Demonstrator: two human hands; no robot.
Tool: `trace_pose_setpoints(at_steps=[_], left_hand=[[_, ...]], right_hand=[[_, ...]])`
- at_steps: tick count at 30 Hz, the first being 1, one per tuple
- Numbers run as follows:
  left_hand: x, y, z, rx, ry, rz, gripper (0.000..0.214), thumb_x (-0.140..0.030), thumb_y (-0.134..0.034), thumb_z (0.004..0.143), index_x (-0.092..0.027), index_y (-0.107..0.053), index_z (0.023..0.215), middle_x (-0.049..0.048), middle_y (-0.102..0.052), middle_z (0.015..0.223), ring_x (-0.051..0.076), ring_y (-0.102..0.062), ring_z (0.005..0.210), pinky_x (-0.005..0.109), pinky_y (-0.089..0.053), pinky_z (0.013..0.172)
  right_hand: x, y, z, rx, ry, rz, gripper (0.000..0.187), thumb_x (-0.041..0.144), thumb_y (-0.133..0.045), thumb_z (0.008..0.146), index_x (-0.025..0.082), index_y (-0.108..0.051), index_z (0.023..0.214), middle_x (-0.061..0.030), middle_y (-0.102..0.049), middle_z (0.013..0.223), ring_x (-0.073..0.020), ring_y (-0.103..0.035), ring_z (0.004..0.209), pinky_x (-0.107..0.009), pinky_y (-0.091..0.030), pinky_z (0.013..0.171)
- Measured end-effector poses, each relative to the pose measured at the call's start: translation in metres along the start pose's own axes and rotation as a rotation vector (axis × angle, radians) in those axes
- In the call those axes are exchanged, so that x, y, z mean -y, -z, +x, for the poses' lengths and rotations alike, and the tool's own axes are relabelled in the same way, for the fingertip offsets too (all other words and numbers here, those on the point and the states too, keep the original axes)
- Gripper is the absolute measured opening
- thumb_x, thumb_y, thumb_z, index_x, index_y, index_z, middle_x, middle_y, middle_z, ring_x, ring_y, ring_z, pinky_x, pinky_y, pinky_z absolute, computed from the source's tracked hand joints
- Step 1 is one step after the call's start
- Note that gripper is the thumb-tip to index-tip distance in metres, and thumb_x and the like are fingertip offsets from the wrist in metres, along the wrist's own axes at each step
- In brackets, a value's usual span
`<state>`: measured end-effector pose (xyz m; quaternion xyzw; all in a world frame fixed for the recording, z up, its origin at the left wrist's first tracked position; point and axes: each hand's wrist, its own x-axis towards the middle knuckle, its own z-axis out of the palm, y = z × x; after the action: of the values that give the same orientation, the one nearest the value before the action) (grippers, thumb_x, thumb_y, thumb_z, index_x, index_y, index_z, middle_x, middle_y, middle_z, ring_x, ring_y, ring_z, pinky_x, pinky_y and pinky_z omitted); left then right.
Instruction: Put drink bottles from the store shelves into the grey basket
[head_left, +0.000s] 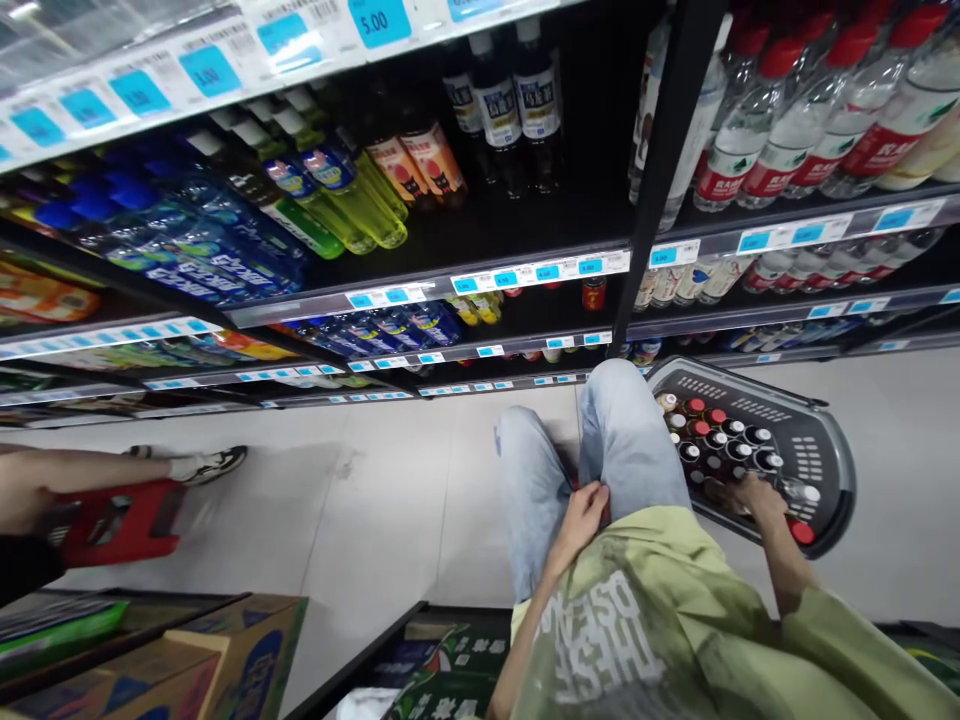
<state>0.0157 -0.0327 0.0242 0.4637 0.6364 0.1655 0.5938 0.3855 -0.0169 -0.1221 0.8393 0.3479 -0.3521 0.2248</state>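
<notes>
Right hand (759, 498): lowered among bottles, fingers bent; whether one is gripped cannot be told.
Bottles (739, 449): stood closely together in the basket, topped with white and red caps.
Basket (847, 470): set on the floor beside the right knee, near the shelving.
Handling: each bottle is probably best taken by the neck and kept upright, so that its neighbours are not knocked.
Left hand (585, 520): rested between the thighs, fingers curled; nothing held can be made out.
Shirt (697, 590): printed in white; "THESE" can be read.
Price tag (379, 20): marked 5.00.
Red-labelled bottles (784, 165): shelved at right, lettering too blurred for reading.
</notes>
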Motion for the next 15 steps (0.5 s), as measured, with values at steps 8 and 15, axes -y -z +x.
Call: trace_pose_setpoints(at_steps=[8, 15], left_hand=[[-0.002, 0.001, 0.000, 0.006, 0.008, 0.004, 0.063, -0.081, -0.043, 0.092, -0.023, -0.044, 0.066, -0.0036, -0.043, 0.063, 0.014, -0.040, 0.064, 0.030, -0.032, 0.063], [-0.001, -0.001, 0.000, -0.031, 0.014, 0.008, 0.066, -0.084, -0.045, 0.090, -0.023, -0.046, 0.065, -0.0033, -0.043, 0.060, 0.014, -0.040, 0.062, 0.030, -0.032, 0.061]], right_hand=[[0.109, 0.073, -0.047, -0.226, 0.460, 0.185, 0.052, 0.048, -0.047, 0.105, 0.014, -0.065, 0.141, -0.0237, -0.072, 0.132, -0.0343, -0.071, 0.122, -0.042, -0.055, 0.101], [0.244, 0.090, -0.118, -0.343, 0.702, 0.213, 0.075, 0.052, -0.037, 0.108, 0.002, -0.032, 0.165, -0.0325, -0.039, 0.166, -0.0451, -0.050, 0.144, -0.058, -0.047, 0.112]])
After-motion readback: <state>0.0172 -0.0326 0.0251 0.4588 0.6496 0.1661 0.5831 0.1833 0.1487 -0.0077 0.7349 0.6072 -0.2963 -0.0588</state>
